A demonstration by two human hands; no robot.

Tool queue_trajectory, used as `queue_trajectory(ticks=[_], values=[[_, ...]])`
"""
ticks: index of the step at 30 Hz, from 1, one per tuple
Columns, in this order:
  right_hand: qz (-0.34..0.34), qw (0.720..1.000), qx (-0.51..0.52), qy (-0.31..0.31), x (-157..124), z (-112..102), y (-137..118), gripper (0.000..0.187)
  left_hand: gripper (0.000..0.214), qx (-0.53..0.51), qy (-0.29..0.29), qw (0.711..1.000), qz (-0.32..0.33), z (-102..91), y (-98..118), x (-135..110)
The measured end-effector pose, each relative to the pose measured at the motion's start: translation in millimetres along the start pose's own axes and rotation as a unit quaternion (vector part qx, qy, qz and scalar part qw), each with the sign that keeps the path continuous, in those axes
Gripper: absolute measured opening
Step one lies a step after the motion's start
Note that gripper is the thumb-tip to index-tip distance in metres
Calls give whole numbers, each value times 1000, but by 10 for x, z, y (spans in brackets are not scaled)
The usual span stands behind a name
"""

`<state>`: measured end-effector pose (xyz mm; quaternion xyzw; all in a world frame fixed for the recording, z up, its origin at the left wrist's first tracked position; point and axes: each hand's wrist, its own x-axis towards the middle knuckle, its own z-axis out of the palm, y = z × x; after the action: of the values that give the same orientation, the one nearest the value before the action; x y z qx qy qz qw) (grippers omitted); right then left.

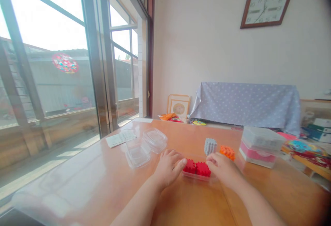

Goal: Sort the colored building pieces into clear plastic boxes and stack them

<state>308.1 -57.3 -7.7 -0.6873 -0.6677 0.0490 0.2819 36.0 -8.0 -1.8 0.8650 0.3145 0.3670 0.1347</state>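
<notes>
Red toothed pieces, apparently foam-like blocks, lie in two stacks inside a shallow clear plastic container on the table. At its left side is my left hand, fingers stretched out and thumb apart, the thumb tip by the left red stack. My right hand is at the container's right edge with fingers bent and pressed together; whatever they may hold is hidden. Just beyond my right hand stand a grey stack of toothed pieces and an orange stack.
Clear plastic containers and lids lie left on the wooden table, beside a paper sheet. At the right stands a lidded translucent box with a pink band. A window runs along the left.
</notes>
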Motion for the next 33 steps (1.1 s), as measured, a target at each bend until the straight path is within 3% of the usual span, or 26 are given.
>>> queue_trajectory(ticks=[6, 17, 24, 33], values=[[0, 999, -17, 32, -21, 13, -15, 30, 45, 66, 82, 992, -72, 56, -289, 8], [-25, 997, -3, 68, -18, 76, -85, 29, 22, 46, 184, 969, -160, 217, -788, 17], [0, 994, 2, 106, -47, 4, -166, 26, 22, 69, 195, 972, -113, 111, -654, 52], [47, 994, -3, 95, -48, -70, -150, 29, 29, 176, 173, 952, -180, -308, -434, 370]])
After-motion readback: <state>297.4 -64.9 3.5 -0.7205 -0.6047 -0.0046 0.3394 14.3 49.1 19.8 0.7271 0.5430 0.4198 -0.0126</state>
